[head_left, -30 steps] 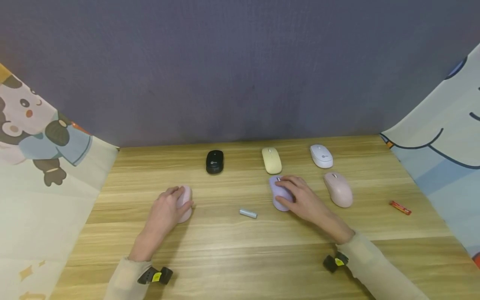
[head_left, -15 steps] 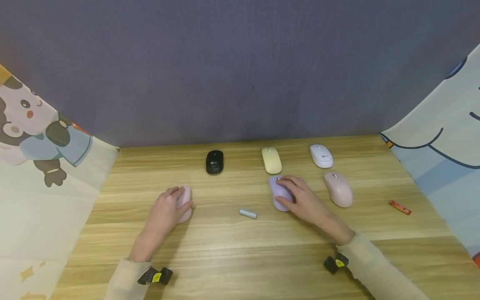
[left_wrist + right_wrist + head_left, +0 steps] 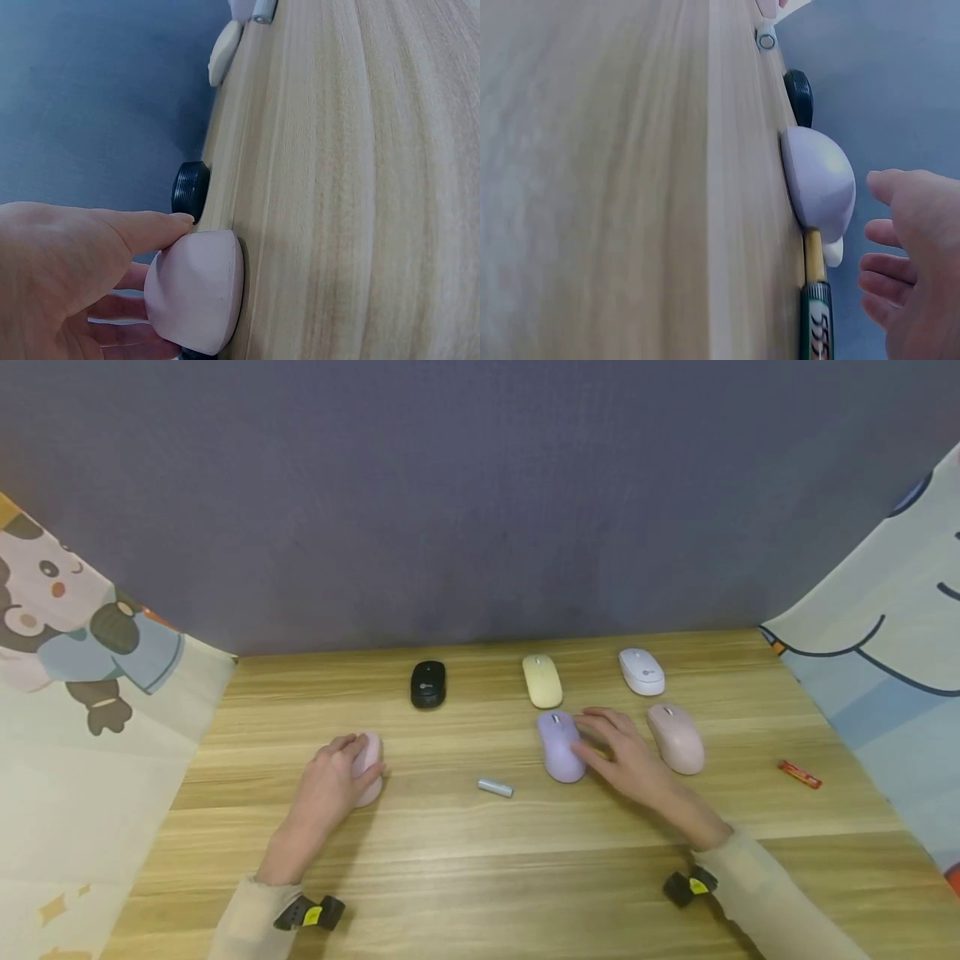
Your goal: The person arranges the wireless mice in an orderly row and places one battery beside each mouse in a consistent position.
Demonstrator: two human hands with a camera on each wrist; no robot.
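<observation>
My left hand (image 3: 322, 785) holds a pink computer mouse (image 3: 369, 768) on the wooden table, thumb on one side and fingers on the other, as the left wrist view also shows. To the right of a purple mouse (image 3: 561, 747) is my right hand (image 3: 626, 760), fingers spread and loosely bent. In the right wrist view a gap shows between these fingers and the purple mouse. Beside that mouse lies a dark green and gold battery (image 3: 817, 322), mostly hidden under the right hand in the head view. A silver cylinder (image 3: 496, 787) lies between the hands.
Along the back are a black mouse (image 3: 428, 685), a yellow mouse (image 3: 542, 681) and a white mouse (image 3: 642, 672). A larger pink mouse (image 3: 677, 739) sits just right of the right hand. Farther right lies a small red stick (image 3: 800, 774). A dark grey panel (image 3: 480, 510) stands behind.
My right hand has let go of the purple mouse and shifted right, uncovering more of it. My left hand and its pink mouse stay where they were.
</observation>
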